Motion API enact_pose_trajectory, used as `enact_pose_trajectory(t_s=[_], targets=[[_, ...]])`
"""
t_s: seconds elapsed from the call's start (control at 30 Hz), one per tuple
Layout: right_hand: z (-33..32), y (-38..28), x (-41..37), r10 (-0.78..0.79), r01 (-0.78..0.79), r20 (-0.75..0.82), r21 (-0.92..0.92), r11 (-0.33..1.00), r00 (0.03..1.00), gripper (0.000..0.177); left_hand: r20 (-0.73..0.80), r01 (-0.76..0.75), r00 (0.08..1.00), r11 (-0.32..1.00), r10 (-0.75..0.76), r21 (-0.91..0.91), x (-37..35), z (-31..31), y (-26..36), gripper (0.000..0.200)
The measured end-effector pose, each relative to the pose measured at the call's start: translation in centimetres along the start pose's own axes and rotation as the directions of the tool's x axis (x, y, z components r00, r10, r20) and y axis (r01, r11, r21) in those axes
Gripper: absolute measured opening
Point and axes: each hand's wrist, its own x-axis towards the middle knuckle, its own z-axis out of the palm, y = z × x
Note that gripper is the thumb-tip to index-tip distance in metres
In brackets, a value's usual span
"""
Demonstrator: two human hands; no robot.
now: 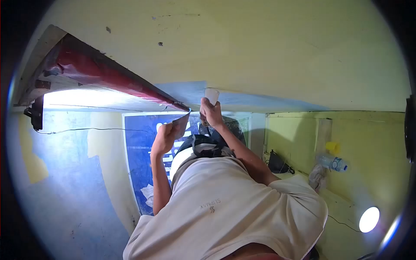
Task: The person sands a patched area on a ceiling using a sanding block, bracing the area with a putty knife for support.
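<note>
Right hand [211,113]: fingers clamped round lower end of a white blade.
White blade [212,95]: sticks up past right fingertips, overlaps wall in view; firm contact, can't tell. Probably light, thin, a bit bendy; best held low, broad end free. May get slippery if wet.
Left hand [162,140]: fingers closed on edge of a gray plate, thumb side up.
Gray plate [182,125]: tilted, between the two hands, just beside right fingers. Looks thin, stiff, light; hold by near edge, face kept free. Anything on it, can't tell.
Yellow wall [277,52]: beyond right fingertips, few dark chips.
Blue patch [184,90]: on wall, around and either side of white blade.
Red beam [102,69]: runs from far left down to near gray plate; likely the main obstacle for left fingers.
Dark bundle [234,129]: behind right fingers, part hidden.
Blue banner [141,162]: behind and below left fingers.
Wire [93,128]: left of left fingers, well apart; minor snag risk.
Bottle [333,163]: well right of right fingers, yellow cup [333,147] just above.
Lamp [369,219]: farther right and lower, lit.
</note>
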Motion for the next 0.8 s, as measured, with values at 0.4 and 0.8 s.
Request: enact_pose_trajectory(t_s=[0.4, 0.8], targets=[[0.5, -1.4, -0.5, -0.102, 0.091, 0.117, 0.09, 0.992, 0.988, 0.052, 0.038, 0.055, 0.998, 0.998, -0.054, -0.026, 0.4, -0.4, 0.8, 0.024], [0.2, 0.5, -0.1, 0.046, -0.046, -0.04, -0.012, 0.999, 0.998, 0.048, -0.006, -0.008, 1.0, 0.997, 0.008, -0.075, 0.0, 0.0, 2.5, 0.027]])
